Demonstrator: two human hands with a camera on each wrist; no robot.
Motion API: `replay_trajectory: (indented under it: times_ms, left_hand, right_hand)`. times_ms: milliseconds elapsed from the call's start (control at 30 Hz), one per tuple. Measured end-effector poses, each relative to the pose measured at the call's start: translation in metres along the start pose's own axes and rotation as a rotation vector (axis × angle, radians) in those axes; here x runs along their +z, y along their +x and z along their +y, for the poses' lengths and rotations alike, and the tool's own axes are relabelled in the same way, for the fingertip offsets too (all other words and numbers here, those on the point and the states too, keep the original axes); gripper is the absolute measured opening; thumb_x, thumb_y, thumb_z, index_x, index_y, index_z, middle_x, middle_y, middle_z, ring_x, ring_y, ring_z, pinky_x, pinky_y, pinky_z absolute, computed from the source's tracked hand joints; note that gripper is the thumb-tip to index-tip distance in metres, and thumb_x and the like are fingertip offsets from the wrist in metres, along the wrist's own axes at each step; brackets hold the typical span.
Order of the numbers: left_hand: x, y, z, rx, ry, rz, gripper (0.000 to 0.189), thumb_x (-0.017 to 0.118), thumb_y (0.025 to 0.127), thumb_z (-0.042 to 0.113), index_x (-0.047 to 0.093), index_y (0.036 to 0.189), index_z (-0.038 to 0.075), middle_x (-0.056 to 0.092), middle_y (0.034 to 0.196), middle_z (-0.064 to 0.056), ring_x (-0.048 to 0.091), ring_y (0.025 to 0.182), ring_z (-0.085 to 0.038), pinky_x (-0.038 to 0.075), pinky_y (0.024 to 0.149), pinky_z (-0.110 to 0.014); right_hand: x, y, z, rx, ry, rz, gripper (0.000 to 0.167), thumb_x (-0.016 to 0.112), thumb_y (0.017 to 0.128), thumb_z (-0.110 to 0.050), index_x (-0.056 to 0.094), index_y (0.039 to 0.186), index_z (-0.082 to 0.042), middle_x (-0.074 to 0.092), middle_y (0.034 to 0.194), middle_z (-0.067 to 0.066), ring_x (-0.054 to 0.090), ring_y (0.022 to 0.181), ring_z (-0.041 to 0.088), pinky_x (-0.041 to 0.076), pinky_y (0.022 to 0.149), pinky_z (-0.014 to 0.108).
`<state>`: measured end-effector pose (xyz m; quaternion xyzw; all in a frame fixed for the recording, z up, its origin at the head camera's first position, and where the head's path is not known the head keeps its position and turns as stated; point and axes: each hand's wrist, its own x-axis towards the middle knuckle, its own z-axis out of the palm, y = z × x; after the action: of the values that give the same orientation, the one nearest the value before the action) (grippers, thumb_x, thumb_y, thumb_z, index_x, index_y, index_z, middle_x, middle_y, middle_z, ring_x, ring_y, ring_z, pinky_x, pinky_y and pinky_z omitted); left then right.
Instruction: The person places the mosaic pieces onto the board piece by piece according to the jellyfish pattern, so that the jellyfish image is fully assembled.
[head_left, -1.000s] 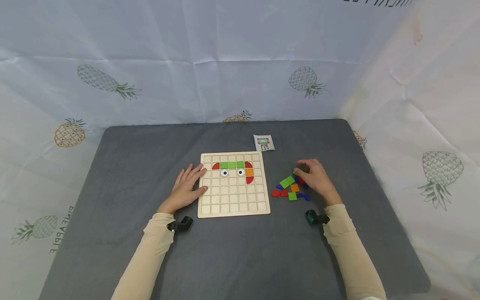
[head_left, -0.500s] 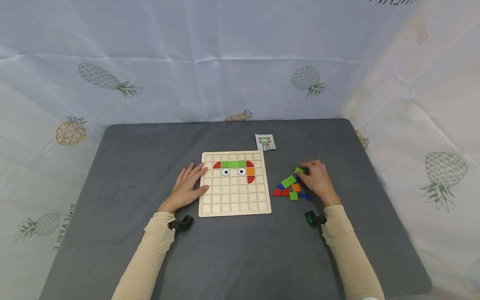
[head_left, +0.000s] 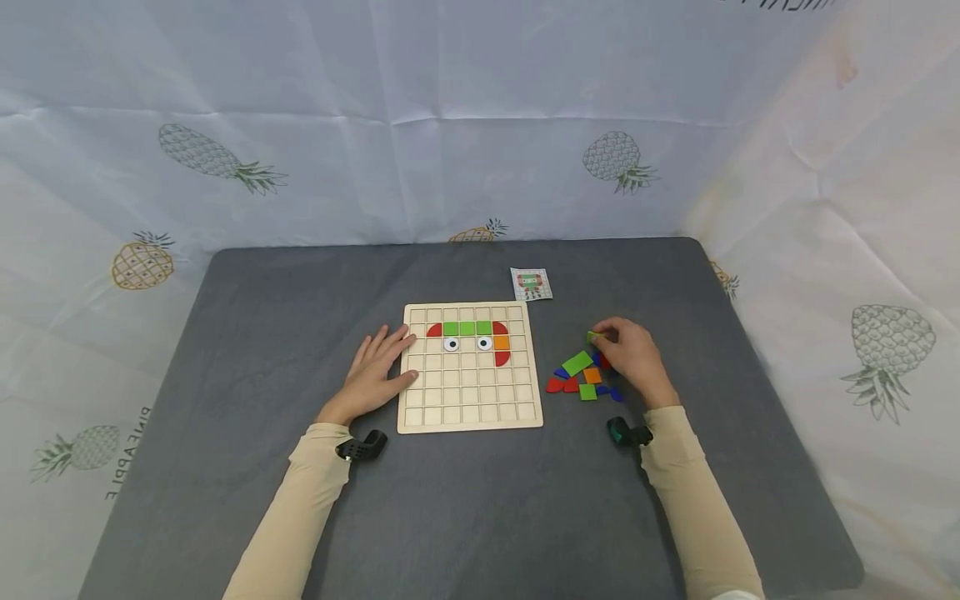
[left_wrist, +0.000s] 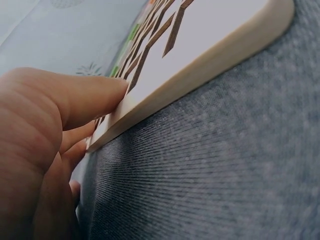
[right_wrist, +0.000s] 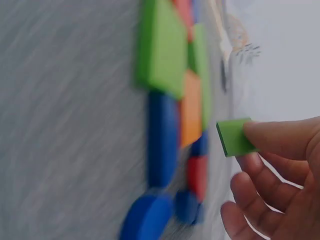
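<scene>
A wooden grid board (head_left: 471,396) lies on the table, bearing green squares (head_left: 467,327), red rounded pieces (head_left: 502,358), an orange square (head_left: 500,342) and two eye pieces (head_left: 451,343). My left hand (head_left: 369,379) rests at its left edge, straight fingers and thumb touching the rim. Between thumb and fingers, my right hand (head_left: 634,357) pinches a small green square tile (right_wrist: 234,137), which the right wrist view shows raised off the table. Below that hand lie loose pieces: a green rectangle (head_left: 577,362), an orange square (head_left: 592,376), and several red and blue shapes.
A small picture card (head_left: 531,284) with a figure on a grid lies just beyond the board's far right corner. Another loose green square (head_left: 588,392) lies at the near side of the pile. A white pineapple-print cloth (head_left: 420,167) hangs behind the grey table (head_left: 465,508).
My right hand has drawn the green tile at the pile's far end into a pinch and lifted it, shifting slightly left. My left hand stays on the board.
</scene>
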<state>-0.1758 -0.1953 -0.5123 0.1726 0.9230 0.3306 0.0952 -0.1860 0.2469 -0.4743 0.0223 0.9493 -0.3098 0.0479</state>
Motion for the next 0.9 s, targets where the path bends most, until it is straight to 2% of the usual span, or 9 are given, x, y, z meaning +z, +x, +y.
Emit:
replay_trajectory:
  times_ms: [200, 333, 500, 900]
  left_hand:
    - [0.0, 0.0, 0.0, 0.004, 0.002, -0.002, 0.069, 0.064, 0.098, 0.028, 0.036, 0.159, 0.012, 0.022, 0.17, -0.01, 0.005, 0.16, -0.036, -0.005, 0.129, -0.053]
    - [0.0, 0.0, 0.0, 0.005, 0.003, -0.001, 0.07, 0.064, 0.097, 0.028, 0.036, 0.159, 0.012, 0.022, 0.17, -0.01, 0.005, 0.16, -0.036, -0.005, 0.129, -0.053]
    - [0.0, 0.0, -0.001, 0.004, 0.002, -0.001, 0.069, 0.064, 0.098, 0.028, 0.036, 0.159, 0.011, 0.022, 0.17, -0.01, 0.004, 0.16, -0.036, -0.005, 0.129, -0.053]
    - [0.0, 0.0, 0.0, 0.002, -0.007, 0.0, 0.069, 0.065, 0.098, 0.029, 0.037, 0.158, 0.012, 0.022, 0.17, -0.01, 0.004, 0.16, -0.036, -0.005, 0.128, -0.053]
  right_hand:
    - [-0.001, 0.003, -0.013, -0.06, 0.081, -0.021, 0.024, 0.062, 0.102, -0.022, 0.071, 0.117, -0.006, 0.063, 0.111, 0.016, 0.056, 0.093, 0.03, 0.047, 0.076, 0.037]
    - [0.001, 0.006, -0.024, -0.076, 0.132, -0.049, 0.026, 0.061, 0.102, -0.025, 0.07, 0.119, -0.007, 0.067, 0.113, 0.015, 0.058, 0.092, 0.027, 0.047, 0.076, 0.033]
    - [0.009, 0.009, -0.041, -0.114, 0.192, -0.096, 0.025, 0.061, 0.103, -0.023, 0.071, 0.119, -0.007, 0.07, 0.113, 0.015, 0.059, 0.09, 0.025, 0.048, 0.074, 0.032]
    - [0.034, 0.016, -0.081, -0.167, 0.254, -0.166, 0.022, 0.063, 0.101, -0.02, 0.072, 0.116, -0.006, 0.07, 0.108, 0.013, 0.056, 0.087, 0.024, 0.047, 0.074, 0.031]
